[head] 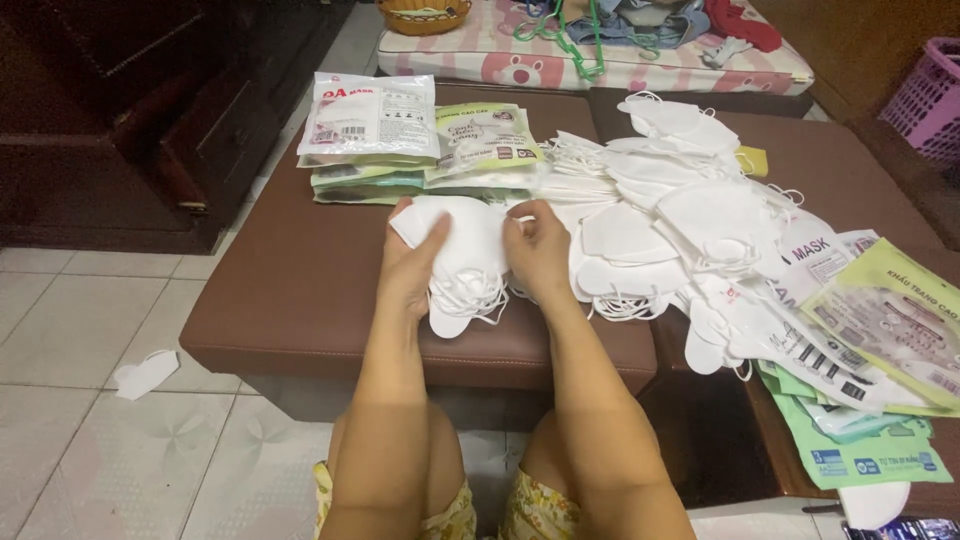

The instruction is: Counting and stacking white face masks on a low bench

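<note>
My left hand (412, 262) and my right hand (537, 250) both grip a small stack of white face masks (468, 258) over the front middle of a brown padded bench (300, 290). The masks' ear loops hang down between my hands. A large loose heap of white masks (670, 215) lies just right of my right hand. Filled mask packets (372, 120) are stacked at the bench's far side, beyond my left hand.
Flat printed packets (870, 330), white and green, are spread at the right on a second brown surface. One white mask (143, 374) lies on the tiled floor at left. A dark wooden cabinet (130, 110) stands left; a pink basket (925, 95) far right; a mattress with clothes (600, 50) behind.
</note>
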